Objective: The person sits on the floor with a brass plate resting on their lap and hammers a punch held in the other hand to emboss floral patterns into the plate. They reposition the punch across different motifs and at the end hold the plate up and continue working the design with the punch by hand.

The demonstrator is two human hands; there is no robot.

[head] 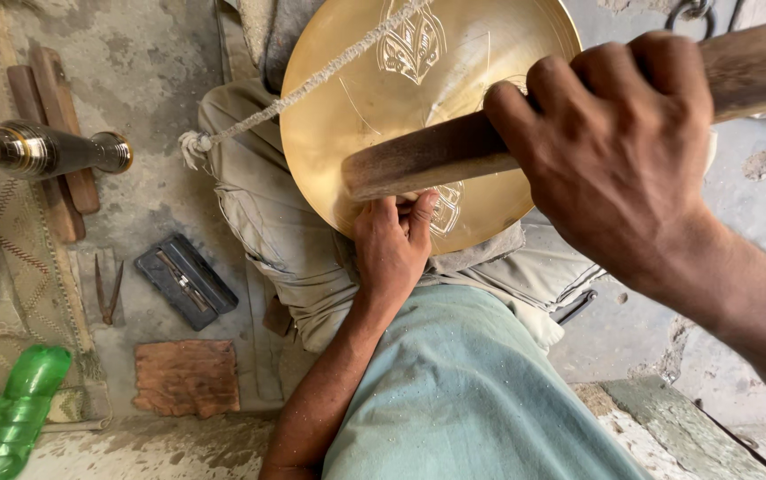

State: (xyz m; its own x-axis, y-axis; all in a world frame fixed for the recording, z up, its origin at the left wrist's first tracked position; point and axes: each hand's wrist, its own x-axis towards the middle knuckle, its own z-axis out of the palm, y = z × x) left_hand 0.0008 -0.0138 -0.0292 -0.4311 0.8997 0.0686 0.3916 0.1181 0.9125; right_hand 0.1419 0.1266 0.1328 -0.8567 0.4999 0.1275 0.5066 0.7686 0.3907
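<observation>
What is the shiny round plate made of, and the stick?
The round plate looks like brass: golden, polished, with pale patterns scratched into it. The stick in the right hand looks like wood: brown, dull, grainy. The left hand steadies the plate.

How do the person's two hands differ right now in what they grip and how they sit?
The right hand is raised, wrapped around a thick wooden mallet; the left hand sits low at the brass plate rim. The right looms large near the camera; the left looks smaller, farther. Both work over the plate.
</observation>
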